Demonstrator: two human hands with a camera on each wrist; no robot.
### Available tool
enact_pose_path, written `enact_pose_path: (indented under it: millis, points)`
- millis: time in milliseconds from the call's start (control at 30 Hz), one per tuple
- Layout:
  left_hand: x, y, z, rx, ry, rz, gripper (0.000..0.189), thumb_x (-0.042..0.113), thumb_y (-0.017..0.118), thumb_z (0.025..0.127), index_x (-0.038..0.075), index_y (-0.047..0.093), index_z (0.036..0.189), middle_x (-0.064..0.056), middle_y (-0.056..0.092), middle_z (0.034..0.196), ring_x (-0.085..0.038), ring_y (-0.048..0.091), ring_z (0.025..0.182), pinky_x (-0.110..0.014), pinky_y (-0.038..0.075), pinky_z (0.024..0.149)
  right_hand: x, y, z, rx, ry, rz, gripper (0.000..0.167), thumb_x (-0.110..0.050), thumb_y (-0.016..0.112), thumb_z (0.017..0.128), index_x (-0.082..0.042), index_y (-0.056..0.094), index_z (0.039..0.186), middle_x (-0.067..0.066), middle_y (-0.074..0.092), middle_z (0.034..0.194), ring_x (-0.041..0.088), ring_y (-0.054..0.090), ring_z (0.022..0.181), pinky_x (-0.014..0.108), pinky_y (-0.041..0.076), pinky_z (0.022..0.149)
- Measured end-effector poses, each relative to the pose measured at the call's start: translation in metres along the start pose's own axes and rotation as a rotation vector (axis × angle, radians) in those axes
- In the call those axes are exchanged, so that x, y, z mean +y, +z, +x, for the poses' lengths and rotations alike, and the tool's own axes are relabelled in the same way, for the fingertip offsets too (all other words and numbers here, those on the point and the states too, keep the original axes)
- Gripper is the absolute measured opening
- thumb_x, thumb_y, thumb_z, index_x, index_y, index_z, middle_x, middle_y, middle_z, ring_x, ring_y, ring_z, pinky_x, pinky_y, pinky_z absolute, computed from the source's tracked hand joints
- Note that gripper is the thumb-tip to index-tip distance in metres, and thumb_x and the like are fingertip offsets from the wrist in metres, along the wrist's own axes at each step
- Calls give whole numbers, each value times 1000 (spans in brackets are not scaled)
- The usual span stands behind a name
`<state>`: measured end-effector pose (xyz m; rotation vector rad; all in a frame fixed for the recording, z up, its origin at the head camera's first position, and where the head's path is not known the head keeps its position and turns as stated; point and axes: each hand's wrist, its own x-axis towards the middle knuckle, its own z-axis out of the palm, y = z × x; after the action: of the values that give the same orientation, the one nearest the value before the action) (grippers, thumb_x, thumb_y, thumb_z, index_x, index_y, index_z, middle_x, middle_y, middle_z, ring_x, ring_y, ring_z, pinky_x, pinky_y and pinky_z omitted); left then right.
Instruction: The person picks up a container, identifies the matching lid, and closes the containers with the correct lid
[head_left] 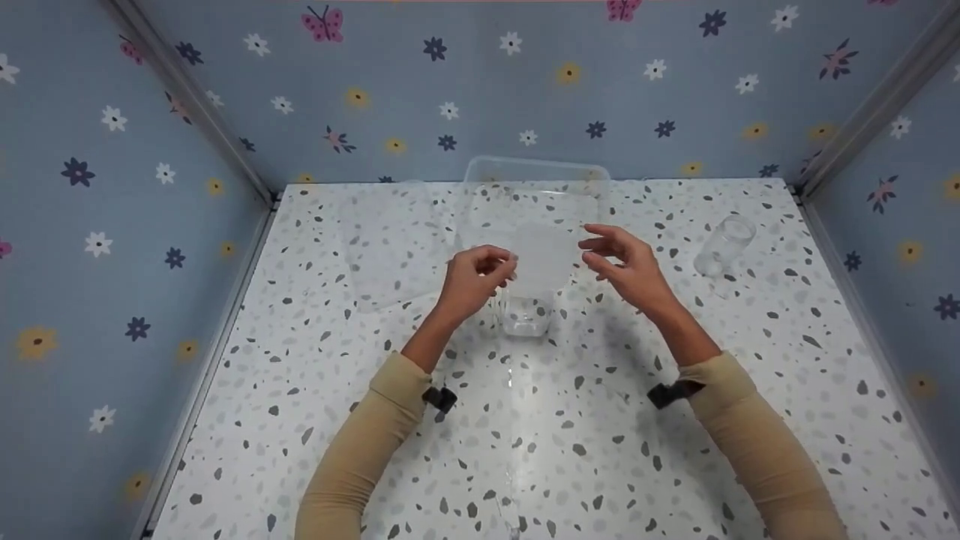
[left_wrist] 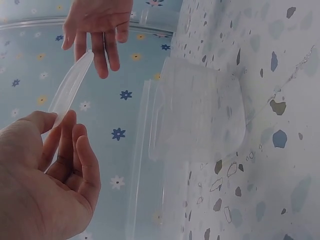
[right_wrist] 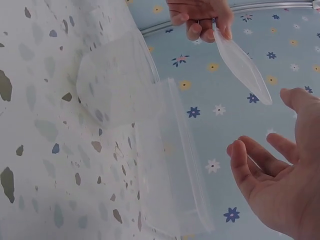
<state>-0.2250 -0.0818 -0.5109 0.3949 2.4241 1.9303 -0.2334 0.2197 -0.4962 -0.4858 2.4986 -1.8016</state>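
My left hand pinches one edge of a thin translucent plastic lid and holds it in the air. The lid hangs above a small clear plastic container that stands on the speckled table. My right hand is open beside the lid's other edge, with relaxed fingers a little apart from it. In the right wrist view the right hand is bare-palmed, and the left hand grips the lid above the container.
A larger clear plastic bin stands just behind the hands at the table's back edge. A clear jar stands at the right. A flat clear sheet or lid lies at the left. Flowered walls close in three sides.
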Motion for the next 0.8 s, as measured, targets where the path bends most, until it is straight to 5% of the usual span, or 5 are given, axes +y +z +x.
enact_pose_path:
  millis: [200,500,800]
  points:
    - [1,5,1,-14,1,-2,22,21,73,111,5,83,122,-10,83,96,-5,69,77,-20,56,65,-2,6,0,39,7,95,46,-5,68,112,3,62,156,27,76,134,2,75,106,21,62,81]
    - [-1,11,1,-37,8,-4,27,20,72,112,-2,80,126,-19,83,101,-3,68,77,-20,55,65,-6,15,0,57,-33,29,42,-7,72,110,2,68,151,-6,75,109,6,75,94,23,63,78]
    - [-2,14,0,-44,-1,0,21,19,74,111,4,82,122,-22,83,103,-2,68,78,-21,55,65,-10,19,2,97,-50,-13,34,-3,72,109,7,73,142,21,78,98,3,73,74,17,61,71]
